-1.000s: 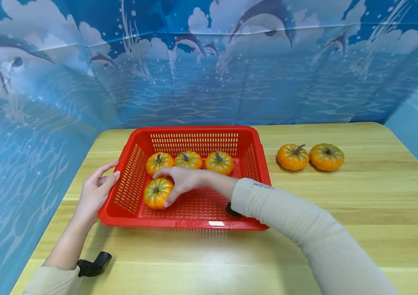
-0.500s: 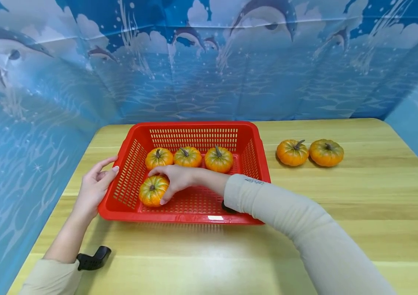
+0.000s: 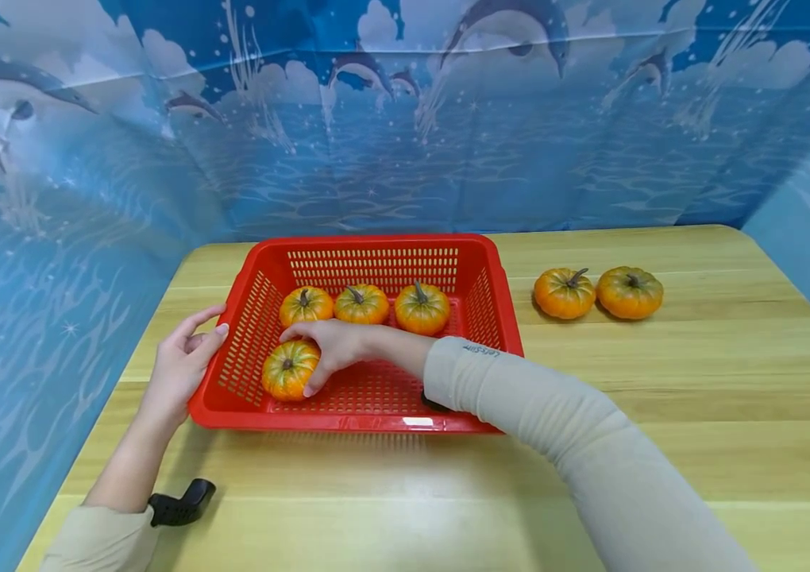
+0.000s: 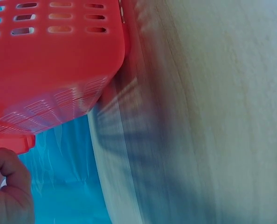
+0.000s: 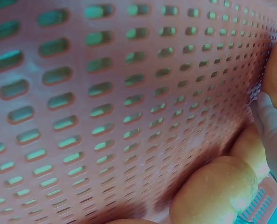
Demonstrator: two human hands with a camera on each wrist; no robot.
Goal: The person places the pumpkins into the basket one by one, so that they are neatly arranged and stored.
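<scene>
A red plastic basket (image 3: 348,424) with slotted walls stands on the wooden table. At its left rim, my left hand (image 3: 179,365) grips the edge between thumb and fingers; the left wrist view shows this hand (image 4: 10,186) at the rim. Inside the basket, my right hand (image 3: 337,349) holds a small orange-green pumpkin (image 3: 283,373) near the front left, fingers and thumb curled round its right side. Behind it sit three more pumpkins in a row: one on the left (image 3: 305,304), one in the middle (image 3: 362,305), one on the right (image 3: 422,308).
Two more pumpkins, a left one (image 3: 564,294) and a right one (image 3: 629,294), lie side by side on the table (image 3: 662,413) to the right of the basket. A blue dolphin-print curtain (image 3: 405,159) hangs behind the table and along its sides.
My right hand has moved left with the pumpkin, closer to the basket's left wall. My left hand stays at the rim. The camera view has shifted slightly.
</scene>
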